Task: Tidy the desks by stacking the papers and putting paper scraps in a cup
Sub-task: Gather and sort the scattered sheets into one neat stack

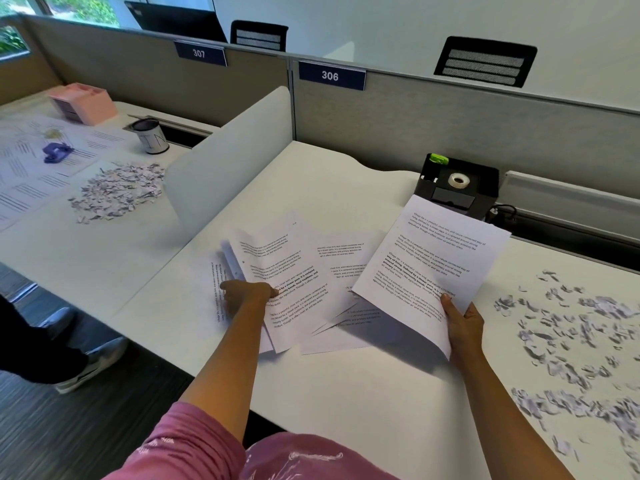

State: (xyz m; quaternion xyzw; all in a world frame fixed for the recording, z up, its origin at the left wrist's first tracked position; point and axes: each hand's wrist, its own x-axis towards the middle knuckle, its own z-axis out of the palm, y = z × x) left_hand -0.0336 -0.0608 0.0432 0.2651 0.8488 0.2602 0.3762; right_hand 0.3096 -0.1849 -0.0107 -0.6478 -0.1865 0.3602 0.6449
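Observation:
My left hand (pixel 247 294) grips a fanned bunch of printed papers (pixel 287 282) by their left edge, lifted a little off the white desk (pixel 363 393). My right hand (pixel 462 327) holds one printed sheet (pixel 429 271) by its lower right corner, tilted above the desk. More sheets (pixel 349 327) lie flat between my hands. Paper scraps (pixel 581 344) are scattered over the right part of this desk. A second heap of scraps (pixel 119 192) lies on the left desk, near a dark cup with a white label (pixel 150 136).
A white divider panel (pixel 228 157) separates the two desks. A black organiser with a tape roll (pixel 457 185) stands at the back. On the left desk are spread sheets (pixel 31 168), a purple hole punch (pixel 57 152) and a pink box (pixel 85 102). A person's shoe (pixel 93 362) is on the floor at left.

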